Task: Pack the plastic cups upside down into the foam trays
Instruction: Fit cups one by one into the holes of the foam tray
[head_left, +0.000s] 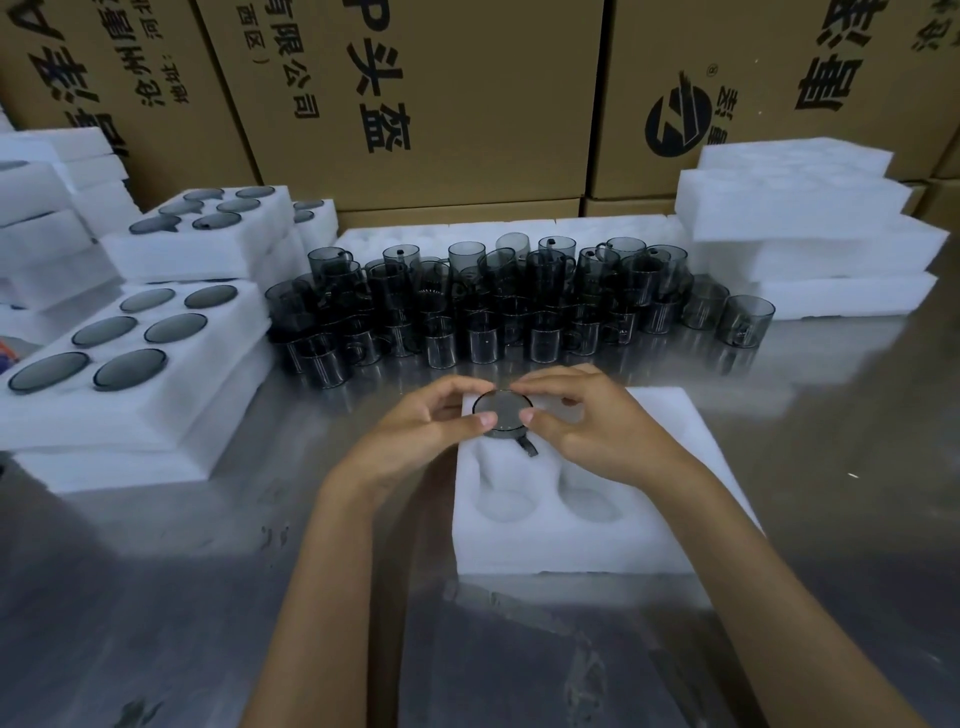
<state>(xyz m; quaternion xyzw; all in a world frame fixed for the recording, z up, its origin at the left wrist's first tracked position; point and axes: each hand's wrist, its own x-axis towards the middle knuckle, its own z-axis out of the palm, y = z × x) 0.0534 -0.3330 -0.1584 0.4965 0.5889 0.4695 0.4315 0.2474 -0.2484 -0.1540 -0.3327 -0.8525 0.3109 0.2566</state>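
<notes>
Both hands met over a smoky plastic cup (503, 415) that sat upside down in the far left pocket of the foam tray (644, 540) on the counter (156, 597). The left hand (415, 426) pinched the cup's upturned base between thumb and curled fingers; the right hand (592, 423) pinched it the same way from the other side, so each grip was closed on the cup. Its handle pointed toward the person (a dark tab over the foam). Two nearer pockets lay bare. Behind the tray stood a crowd of loose cups (509, 306). Filled trays (130, 343) were stacked at the left, bare foam trays (810, 228) at the right, cardboard boxes (415, 93) behind.
</notes>
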